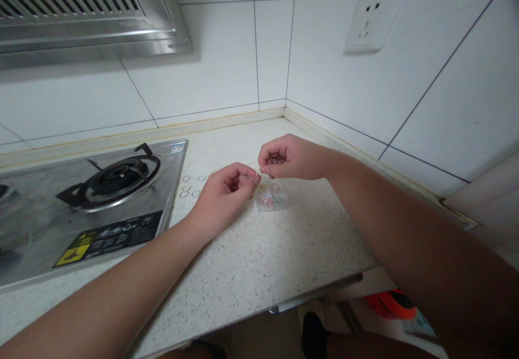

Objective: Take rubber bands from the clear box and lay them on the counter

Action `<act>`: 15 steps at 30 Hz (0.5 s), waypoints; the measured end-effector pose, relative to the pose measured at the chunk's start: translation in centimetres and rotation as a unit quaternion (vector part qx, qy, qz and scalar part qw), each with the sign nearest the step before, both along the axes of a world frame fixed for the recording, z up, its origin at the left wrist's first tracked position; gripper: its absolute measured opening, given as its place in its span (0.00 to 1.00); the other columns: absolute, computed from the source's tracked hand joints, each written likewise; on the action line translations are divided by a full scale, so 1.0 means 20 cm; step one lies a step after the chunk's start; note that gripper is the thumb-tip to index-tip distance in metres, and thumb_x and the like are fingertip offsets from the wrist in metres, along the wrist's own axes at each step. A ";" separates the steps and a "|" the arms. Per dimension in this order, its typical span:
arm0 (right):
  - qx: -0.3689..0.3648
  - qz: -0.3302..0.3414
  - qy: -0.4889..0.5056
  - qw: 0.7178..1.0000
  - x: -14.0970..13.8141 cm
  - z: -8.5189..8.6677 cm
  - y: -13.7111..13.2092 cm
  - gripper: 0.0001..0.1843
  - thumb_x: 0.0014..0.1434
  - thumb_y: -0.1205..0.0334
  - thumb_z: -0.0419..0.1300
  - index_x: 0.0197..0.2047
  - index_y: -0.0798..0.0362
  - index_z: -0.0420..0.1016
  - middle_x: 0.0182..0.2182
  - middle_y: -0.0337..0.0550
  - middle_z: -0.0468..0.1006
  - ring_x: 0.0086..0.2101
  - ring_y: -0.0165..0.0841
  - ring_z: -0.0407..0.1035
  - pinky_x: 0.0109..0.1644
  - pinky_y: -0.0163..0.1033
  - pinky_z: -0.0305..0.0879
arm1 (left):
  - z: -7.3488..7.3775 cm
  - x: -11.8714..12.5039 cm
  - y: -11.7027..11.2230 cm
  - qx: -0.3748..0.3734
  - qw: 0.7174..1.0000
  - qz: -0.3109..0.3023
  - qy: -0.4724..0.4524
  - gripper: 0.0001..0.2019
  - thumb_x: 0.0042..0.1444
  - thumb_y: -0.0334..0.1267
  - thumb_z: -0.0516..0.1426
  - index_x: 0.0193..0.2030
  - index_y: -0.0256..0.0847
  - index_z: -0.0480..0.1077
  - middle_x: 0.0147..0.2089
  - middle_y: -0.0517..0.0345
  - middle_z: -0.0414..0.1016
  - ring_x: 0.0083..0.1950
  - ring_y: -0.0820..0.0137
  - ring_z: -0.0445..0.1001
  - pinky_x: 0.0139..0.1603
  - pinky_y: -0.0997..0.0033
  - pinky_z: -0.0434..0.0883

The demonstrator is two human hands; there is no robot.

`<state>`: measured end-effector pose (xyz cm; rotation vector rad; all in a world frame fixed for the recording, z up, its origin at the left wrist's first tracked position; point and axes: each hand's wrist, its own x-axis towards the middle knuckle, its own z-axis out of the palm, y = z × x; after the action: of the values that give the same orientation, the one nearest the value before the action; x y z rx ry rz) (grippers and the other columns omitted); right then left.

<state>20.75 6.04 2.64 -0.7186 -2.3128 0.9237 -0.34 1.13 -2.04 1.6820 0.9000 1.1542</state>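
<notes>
My left hand point(225, 194) is closed in a pinch, its fingertips meeting those of my right hand point(292, 156) above the counter. The right hand is pinched too. Between the two sets of fingertips is a thin, pale small rubber band point(259, 171), mostly hidden by the fingers. Just below the hands sits a clear divided box point(272, 206), with red, green and yellowish bands in its compartments. Several small thin rings point(184, 193) of different colours lie in rows on the counter, left of my left hand, which covers part of the rows.
A steel gas stove point(170, 186) with a black burner takes up the left side of the speckled counter point(263, 272). Above it juts a range hood point(162, 45). A socket point(368, 21) is on the right tiled wall. An orange-red object point(391, 304) is below the counter.
</notes>
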 end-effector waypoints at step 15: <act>0.004 0.003 0.016 1.000 0.00 0.00 -0.01 0.06 0.58 0.63 0.65 0.33 0.57 0.74 0.24 0.34 0.69 0.24 0.25 0.60 0.27 0.32 0.55 | -0.01 -0.01 0.00 0.007 1.000 0.008 -0.013 0.09 0.58 0.42 0.66 0.37 0.39 0.75 0.24 0.66 0.64 0.25 0.77 0.62 0.26 0.75 0.58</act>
<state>20.72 5.92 2.64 -0.6873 -2.2904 0.9208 -0.53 1.16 -2.25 1.6699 0.8927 1.1941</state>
